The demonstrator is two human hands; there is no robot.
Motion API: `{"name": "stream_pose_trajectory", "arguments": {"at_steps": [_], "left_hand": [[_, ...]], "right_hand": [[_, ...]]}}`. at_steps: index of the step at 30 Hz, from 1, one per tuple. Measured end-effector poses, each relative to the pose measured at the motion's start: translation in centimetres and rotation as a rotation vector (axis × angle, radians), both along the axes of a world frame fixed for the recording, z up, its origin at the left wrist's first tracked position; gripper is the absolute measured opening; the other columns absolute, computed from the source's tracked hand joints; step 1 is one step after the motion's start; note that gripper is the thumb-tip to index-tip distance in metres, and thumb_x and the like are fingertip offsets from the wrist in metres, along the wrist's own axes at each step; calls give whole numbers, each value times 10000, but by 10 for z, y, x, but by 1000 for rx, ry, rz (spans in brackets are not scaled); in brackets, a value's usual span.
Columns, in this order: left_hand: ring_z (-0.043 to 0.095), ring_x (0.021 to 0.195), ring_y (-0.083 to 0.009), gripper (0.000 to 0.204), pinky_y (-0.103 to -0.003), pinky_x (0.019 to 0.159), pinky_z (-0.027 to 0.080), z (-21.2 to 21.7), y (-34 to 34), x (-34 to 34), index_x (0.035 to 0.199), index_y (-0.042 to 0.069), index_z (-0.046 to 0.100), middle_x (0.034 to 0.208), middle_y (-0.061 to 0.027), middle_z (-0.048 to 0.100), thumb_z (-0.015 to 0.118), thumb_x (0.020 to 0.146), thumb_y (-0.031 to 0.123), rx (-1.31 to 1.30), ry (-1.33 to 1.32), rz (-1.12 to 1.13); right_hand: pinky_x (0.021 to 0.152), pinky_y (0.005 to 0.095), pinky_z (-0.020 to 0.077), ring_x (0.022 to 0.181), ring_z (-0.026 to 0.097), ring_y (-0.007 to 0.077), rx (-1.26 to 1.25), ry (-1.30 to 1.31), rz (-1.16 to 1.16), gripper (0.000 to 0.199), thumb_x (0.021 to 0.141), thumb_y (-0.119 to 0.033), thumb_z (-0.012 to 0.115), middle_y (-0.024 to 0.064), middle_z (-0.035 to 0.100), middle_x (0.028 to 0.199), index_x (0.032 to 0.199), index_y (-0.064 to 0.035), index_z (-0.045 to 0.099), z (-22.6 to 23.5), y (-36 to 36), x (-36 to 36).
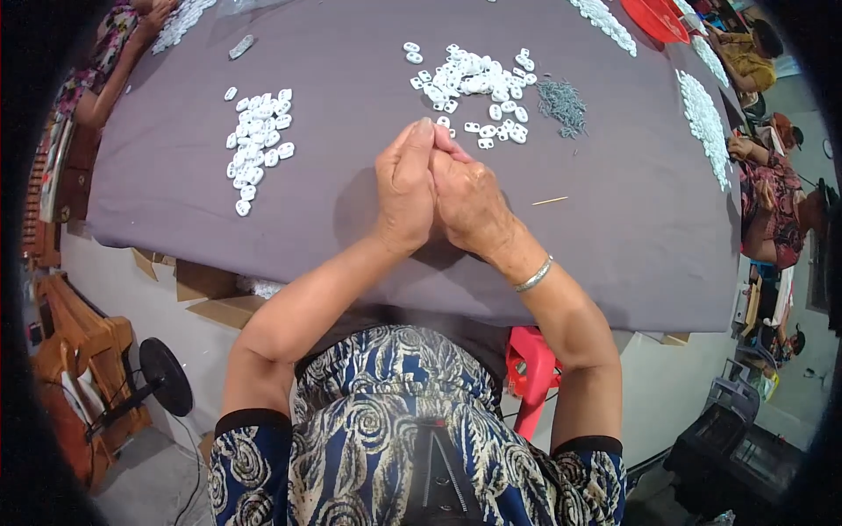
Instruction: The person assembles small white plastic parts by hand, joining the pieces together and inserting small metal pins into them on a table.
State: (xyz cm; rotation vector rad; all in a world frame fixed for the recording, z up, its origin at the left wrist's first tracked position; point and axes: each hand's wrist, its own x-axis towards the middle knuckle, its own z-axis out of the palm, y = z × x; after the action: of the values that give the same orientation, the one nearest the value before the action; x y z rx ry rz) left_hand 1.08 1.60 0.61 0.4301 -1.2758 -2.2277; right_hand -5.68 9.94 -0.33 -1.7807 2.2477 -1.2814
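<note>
My left hand point(406, 188) and my right hand point(474, 197) are closed and pressed together over the cloth-covered table. Whatever lies between the fingers, if anything, is hidden. A small white plastic piece point(443, 122) shows right by the fingertips; I cannot tell whether it is held or lies on the cloth. Just beyond the hands spreads a loose pile of white oval plastic pieces point(474, 74) with holes. Beside it, to the right, is a heap of small grey screws or pins point(562, 107). Another group of white pieces point(254, 140) lies to the left.
A thin wooden stick point(551, 201) lies right of my hands. Long piles of white pieces point(704, 123) and a red basin point(656, 19) stand toward the far right. Other people sit around the table. A cardboard box point(210, 285) and a black fan point(165, 377) are at lower left.
</note>
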Motion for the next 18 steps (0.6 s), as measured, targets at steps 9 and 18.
{"name": "stream_pose_trajectory", "arguments": {"at_steps": [9, 18], "left_hand": [[522, 916, -142, 358, -284, 818, 431, 12, 2, -5, 997, 1, 551, 970, -83, 574, 370, 988, 310, 21, 123, -18], [514, 866, -89, 371, -230, 787, 415, 3, -2, 2, 1099, 19, 527, 934, -22, 521, 392, 947, 330, -108, -53, -93]], "right_hand": [[472, 390, 487, 557, 620, 305, -2, 146, -187, 234, 834, -242, 648, 132, 595, 643, 827, -48, 518, 5, 3, -7], [434, 357, 449, 511, 599, 261, -55, 249, -225, 338, 822, -395, 669, 78, 579, 610, 825, -82, 543, 9, 18, -22]]}}
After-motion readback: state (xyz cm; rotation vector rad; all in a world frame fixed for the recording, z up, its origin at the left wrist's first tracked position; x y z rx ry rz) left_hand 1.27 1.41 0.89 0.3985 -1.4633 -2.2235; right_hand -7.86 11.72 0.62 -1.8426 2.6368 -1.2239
